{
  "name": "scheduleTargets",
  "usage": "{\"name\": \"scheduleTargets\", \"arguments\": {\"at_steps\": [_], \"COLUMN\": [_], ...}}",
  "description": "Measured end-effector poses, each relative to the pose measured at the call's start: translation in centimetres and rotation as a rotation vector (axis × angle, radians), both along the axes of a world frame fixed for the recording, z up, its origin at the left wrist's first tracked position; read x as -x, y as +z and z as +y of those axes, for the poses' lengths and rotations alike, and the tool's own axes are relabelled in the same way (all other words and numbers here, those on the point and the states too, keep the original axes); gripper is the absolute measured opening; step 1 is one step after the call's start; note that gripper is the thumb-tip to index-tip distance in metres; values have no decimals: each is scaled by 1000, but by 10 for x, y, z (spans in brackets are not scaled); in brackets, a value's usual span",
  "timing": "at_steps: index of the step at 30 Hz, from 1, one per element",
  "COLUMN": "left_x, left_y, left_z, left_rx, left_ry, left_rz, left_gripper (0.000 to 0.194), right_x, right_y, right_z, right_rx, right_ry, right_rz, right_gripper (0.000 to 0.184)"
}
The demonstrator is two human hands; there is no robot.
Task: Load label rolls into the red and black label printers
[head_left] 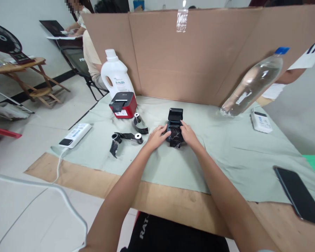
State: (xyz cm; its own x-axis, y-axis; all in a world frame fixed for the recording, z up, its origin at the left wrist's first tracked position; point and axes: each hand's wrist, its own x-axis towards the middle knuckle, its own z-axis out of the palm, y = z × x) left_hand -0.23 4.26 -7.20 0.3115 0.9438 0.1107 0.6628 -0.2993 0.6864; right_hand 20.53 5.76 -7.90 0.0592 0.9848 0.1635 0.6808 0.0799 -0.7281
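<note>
A small dark portable printer stands on the cloth in front of me with its lid raised. A black strip with pale lines hangs out over its front. My left hand grips the printer's left side, thumb toward the strip. On the other side, my right hand holds the printer's right edge, with its fingers near the lid's base. To the left lie small rolls with loose black strips: one roll farther back, another nearer, and a dark-ended one beside it.
A red and black box-shaped printer stands before a white jug. A cardboard screen closes off the back, with a water bottle leaning against it. White power banks lie at both sides, and a phone at right.
</note>
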Motion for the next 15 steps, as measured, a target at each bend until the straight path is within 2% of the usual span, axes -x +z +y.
{"name": "scheduleTargets", "arguments": {"at_steps": [9, 15], "left_x": [-2, -2], "left_y": [0, 2], "left_z": [-1, -3], "left_rx": [1, 9], "left_ry": [26, 28], "left_rz": [57, 47], "left_gripper": [59, 60], "right_x": [-20, -19], "right_y": [27, 37], "right_z": [21, 29], "right_rx": [203, 189], "right_ry": [-14, 6], "right_rz": [149, 71], "right_gripper": [54, 48]}}
